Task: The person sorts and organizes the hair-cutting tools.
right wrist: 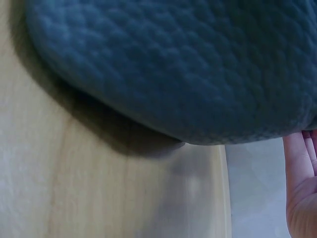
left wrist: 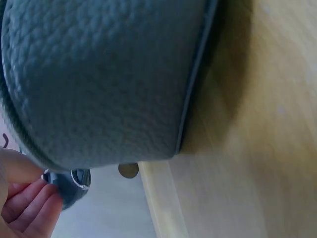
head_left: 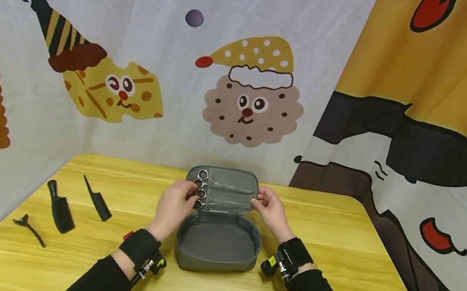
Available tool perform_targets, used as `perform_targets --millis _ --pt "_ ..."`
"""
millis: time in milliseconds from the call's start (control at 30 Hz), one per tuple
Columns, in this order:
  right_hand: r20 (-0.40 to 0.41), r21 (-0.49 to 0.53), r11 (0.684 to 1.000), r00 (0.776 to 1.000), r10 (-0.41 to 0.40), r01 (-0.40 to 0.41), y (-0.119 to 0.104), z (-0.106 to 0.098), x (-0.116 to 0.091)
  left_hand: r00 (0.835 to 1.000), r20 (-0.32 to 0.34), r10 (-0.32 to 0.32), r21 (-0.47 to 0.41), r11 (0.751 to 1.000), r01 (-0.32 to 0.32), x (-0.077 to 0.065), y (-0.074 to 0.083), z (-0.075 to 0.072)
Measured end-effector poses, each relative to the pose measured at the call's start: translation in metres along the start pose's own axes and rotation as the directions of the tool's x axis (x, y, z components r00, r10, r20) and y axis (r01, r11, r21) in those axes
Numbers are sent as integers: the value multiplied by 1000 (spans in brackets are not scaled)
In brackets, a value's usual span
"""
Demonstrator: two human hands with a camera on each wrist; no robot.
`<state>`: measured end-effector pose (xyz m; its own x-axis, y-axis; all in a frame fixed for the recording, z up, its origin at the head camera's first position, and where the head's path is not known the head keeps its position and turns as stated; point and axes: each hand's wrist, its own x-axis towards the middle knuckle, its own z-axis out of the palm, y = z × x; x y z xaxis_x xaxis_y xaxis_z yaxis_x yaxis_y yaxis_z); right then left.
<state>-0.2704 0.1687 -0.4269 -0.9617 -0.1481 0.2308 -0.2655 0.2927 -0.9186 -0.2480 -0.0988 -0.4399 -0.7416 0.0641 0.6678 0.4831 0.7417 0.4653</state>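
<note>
Pinches steel loops of the scissors (head_left: 203, 174) with the left grip (head_left: 172, 204), thumb and fingers nearly meeting, at the left edge of a raised lid (head_left: 233, 179). Holds that lid's right edge with the right grip (head_left: 271, 213), narrowed around it. Has the grey case (head_left: 216, 263) open between both forearms, base resting on the wooden surface (head_left: 336, 246), lid standing at the far side. Shows loops lined up in a column beside clear pockets (head_left: 232, 197). Wears dark wrist straps and black sleeves. Has, well to the left, a wide comb (head_left: 61, 214), a thin-tailed comb (head_left: 100, 205) and a small forked tool (head_left: 34, 232), lying apart.
</note>
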Motion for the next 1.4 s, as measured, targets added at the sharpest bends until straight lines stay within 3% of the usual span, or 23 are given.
perform_targets --millis 133,267,367,467,533,600,733,833,967,1033,1133,1400 --pt "-9 26 1000 1000 3 -3 21 2 10 998 -50 -29 8 1000 29 1 -7 -3" --pt "-19 27 1000 1000 10 -9 37 3 16 992 -64 -106 -16 994 105 2 -18 -6" --pt "-29 26 1000 1000 10 -9 36 3 16 985 -11 -173 -51 984 172 1 -25 -7" --pt "-36 44 999 999 12 -11 35 3 16 966 104 -237 -106 963 248 -1 -29 -7" --pt "-41 51 999 999 20 -18 34 3 16 938 188 -292 -169 931 324 -2 -30 -6" --pt "-42 53 998 999 29 -27 35 3 16 902 261 -343 -236 884 404 -2 -31 -4" --pt "-43 42 999 998 37 -35 34 4 16 833 361 -420 -365 758 541 -2 -33 -1" --pt "-41 32 999 999 35 -34 33 5 16 821 386 -420 -432 704 563 -2 -35 -1" --pt "-32 31 999 998 45 -44 32 4 17 830 387 -401 -466 692 551 -2 -35 -3" --pt "-33 34 998 998 57 -56 31 4 18 823 389 -413 -453 692 562 -2 -35 -3" --pt "-27 45 996 997 74 -73 29 3 19 800 394 -454 -431 677 596 0 -35 0" --pt "-8 47 993 994 112 -112 27 1 19 781 377 -497 -390 679 621 5 -27 4"
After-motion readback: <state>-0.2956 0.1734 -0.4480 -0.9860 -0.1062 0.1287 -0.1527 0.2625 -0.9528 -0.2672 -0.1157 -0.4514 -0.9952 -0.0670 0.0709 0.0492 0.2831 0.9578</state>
